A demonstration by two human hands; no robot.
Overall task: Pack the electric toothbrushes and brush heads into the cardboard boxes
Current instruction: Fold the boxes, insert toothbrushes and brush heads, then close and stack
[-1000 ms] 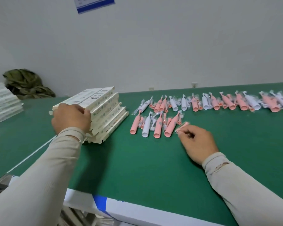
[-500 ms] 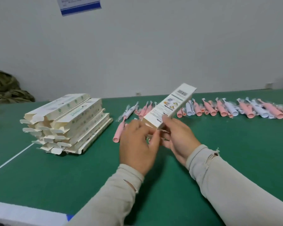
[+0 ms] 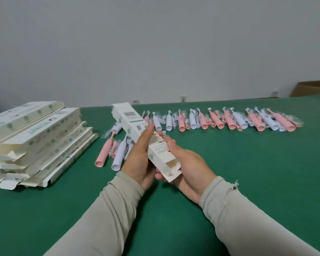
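Note:
A long white cardboard box (image 3: 135,122) is held slanted above the green table (image 3: 248,172), its near end open with flaps out. My left hand (image 3: 139,159) grips its left side and my right hand (image 3: 188,167) grips the near end from below. A row of pink and white electric toothbrushes (image 3: 229,121) in clear wrappers lies along the back of the table. A smaller group of toothbrushes (image 3: 116,154) lies just left of my hands, partly hidden by them.
A stack of flat white cardboard boxes (image 3: 37,143) sits at the left of the table. A brown carton (image 3: 312,88) stands at the far right edge, against the grey wall behind the table.
My left hand left the stack with a box and brought it to the middle. My right hand joined it. The box then swung from pointing up-right to pointing up-left.

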